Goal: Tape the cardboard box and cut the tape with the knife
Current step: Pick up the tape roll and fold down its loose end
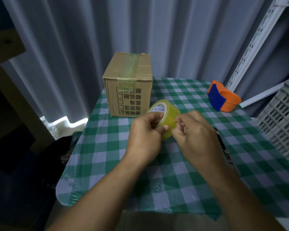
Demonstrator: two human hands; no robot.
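Both hands meet over the middle of the table point(107, 164), which is covered with a green and white checked cloth. The left hand point(144, 139) is closed around the near left side of a roll of clear yellowish tape point(167, 112), with fingers hooked into the core and the thumb pressed on the outer face of the roll. The right hand point(193, 135) is curled against the right side of the roll, thumb and forefinger pinched together on the tape surface; whether a loose end is between them cannot be told. The roll is held tilted, just above the cloth.

The cardboard box point(128, 84) stands upright at the far left corner of the table, just behind the roll and apart from both hands. Its top flaps are shut, and 1 strip of greenish tape runs across the top and folds down onto the front face, which carries printed characters and a column of check squares.

An orange and blue tape dispenser point(223, 99) lies near the far right edge, well apart from the hands. A pale grey slatted crate point(280, 120) stands beyond the right edge
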